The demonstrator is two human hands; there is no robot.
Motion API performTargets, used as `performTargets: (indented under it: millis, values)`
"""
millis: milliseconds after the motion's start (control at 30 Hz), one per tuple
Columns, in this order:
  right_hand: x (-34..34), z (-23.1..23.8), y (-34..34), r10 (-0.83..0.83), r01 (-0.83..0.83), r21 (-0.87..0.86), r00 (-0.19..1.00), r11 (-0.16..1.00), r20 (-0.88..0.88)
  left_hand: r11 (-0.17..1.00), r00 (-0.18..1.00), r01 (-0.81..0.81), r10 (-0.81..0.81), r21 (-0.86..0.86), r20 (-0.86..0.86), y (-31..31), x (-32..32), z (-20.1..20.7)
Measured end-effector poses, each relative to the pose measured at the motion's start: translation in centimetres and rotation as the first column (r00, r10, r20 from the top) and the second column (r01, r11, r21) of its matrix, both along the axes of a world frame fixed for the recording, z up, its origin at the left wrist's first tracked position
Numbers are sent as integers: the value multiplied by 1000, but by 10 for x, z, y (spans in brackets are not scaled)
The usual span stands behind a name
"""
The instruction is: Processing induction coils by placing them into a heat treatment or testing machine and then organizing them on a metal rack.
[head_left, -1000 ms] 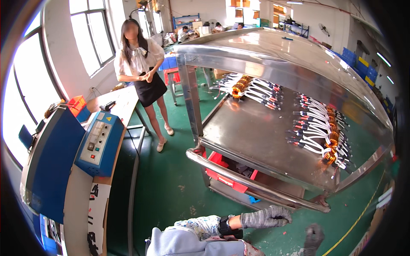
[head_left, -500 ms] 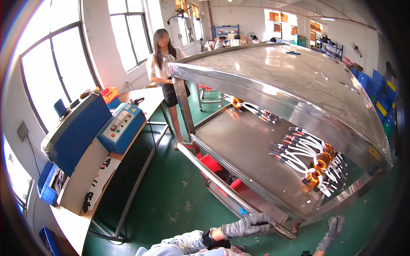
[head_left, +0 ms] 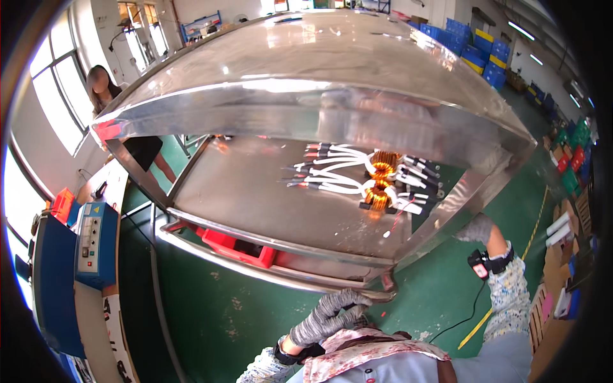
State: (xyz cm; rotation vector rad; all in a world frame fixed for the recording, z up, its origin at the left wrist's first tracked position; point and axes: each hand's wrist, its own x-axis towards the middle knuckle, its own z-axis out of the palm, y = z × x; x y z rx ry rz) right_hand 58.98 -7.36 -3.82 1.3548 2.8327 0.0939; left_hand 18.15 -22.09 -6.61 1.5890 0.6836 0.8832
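Observation:
A steel workbench cart (head_left: 268,108) with a lower shelf (head_left: 255,182) stands before me. Its tubular rail (head_left: 255,276) runs along the near lower side. My left hand (head_left: 329,316), in a grey knit glove, lies at the right end of this rail with fingers extended and slightly bent. Beyond the cart's right corner post, my right hand (head_left: 477,228) is gloved too and close to the frame; its fingers are blurred. Copper-wound ring coils (head_left: 382,182) with white sleeved leads (head_left: 338,185) rest on the right part of the shelf.
Red bins (head_left: 236,247) sit beneath the shelf. At left stands a bench with a blue control box (head_left: 97,246). A person (head_left: 105,89) is beyond the far-left corner. Blue crates (head_left: 469,48) are stacked behind; cardboard and boxes (head_left: 562,255) line the right.
My view has turned right and closer over the cart. My right hand has moved up alongside the cart's right post. My left hand stays by the rail's end.

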Motion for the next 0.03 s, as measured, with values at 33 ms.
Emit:
performTargets:
  millis: [33]
  values:
    - [28, -35, 36, 46, -24, -167, 991, 986, 129, 996, 1000, -5, 3, 85, 28, 1, 6, -5]
